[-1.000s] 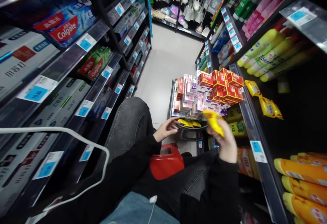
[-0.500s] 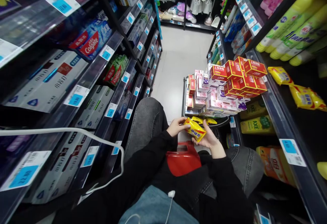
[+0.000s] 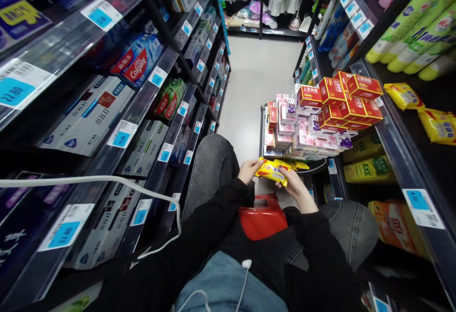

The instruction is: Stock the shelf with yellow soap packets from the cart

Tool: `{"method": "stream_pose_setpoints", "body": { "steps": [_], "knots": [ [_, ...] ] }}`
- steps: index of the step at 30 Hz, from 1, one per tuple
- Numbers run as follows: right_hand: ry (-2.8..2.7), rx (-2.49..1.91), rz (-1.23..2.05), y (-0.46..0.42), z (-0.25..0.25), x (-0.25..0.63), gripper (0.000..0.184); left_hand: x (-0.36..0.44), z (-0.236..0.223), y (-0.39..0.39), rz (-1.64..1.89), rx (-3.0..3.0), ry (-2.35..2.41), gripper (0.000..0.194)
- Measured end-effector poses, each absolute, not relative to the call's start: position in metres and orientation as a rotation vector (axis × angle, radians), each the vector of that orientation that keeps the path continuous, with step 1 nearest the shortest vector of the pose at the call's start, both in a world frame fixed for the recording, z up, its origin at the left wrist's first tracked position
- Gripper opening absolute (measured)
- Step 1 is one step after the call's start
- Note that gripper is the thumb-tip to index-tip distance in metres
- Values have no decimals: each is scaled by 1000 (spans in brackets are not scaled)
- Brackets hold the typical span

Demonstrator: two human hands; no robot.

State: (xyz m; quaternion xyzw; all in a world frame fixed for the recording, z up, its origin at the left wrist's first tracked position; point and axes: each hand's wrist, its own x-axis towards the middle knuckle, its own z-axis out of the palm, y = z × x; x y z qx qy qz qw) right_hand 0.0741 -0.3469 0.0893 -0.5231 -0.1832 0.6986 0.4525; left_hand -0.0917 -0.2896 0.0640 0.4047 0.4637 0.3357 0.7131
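Near the boxes (image 3: 302,134), the packet (image 3: 270,172) is gripped at its left end by the left hand's (image 3: 248,171) fingers and at its right end by the right hand's (image 3: 295,187). Loose packets (image 3: 301,165) are left unheld beside the boxes; others (image 3: 404,97) are already placed on the shelf (image 3: 401,160), right of the boxes.

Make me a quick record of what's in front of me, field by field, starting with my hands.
Left hand: grips one end of a yellow packet
Right hand: grips its other end
Beyond hands: stacked red boxes and pink-and-white boxes
To the right: more yellow packets, yellow-green bottles
To the left: Colgate boxes
Between legs: red plastic object
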Motion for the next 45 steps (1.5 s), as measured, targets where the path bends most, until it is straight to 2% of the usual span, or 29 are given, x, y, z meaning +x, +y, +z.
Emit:
{"method": "stream_pose_setpoints", "body": {
  "steps": [17,45],
  "knots": [
    [-476,-1235,1729,-348,97,82,50,-90,66,-290,856,911,1016,62],
    [-512,-1240,1734,-346,91,84,49,-91,57,-287,863,923,1016,64]
  ]
}}
